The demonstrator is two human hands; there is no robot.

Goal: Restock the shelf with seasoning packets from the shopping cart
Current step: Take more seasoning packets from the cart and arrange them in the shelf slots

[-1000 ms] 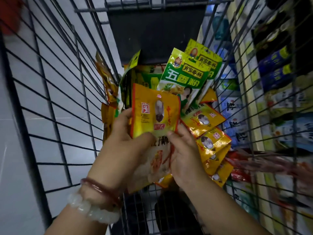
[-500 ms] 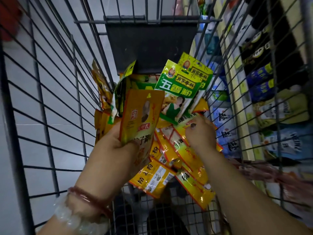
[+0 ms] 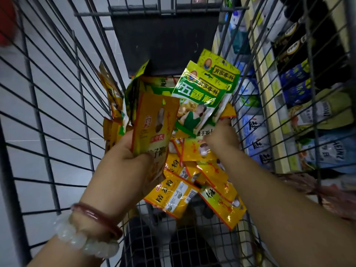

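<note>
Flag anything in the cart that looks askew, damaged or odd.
Nothing looks damaged. The yellow packets lie jumbled in the cart, overlapping at all angles; green packets lean on top. The left hand grips one yellow packet.

Both forearms are bare, with no sleeves in view; the left hand [image 3: 123, 166] and the right hand [image 3: 221, 138] wear no gloves, and no rings show on the visible fingers; the left wrist carries two bangles, a thin glossy dark-red bangle [image 3: 98, 218] nearest the hand and, just behind it, a thicker milky-white translucent bracelet [image 3: 81, 241] of rounded segments; the right forearm is unadorned.
</note>
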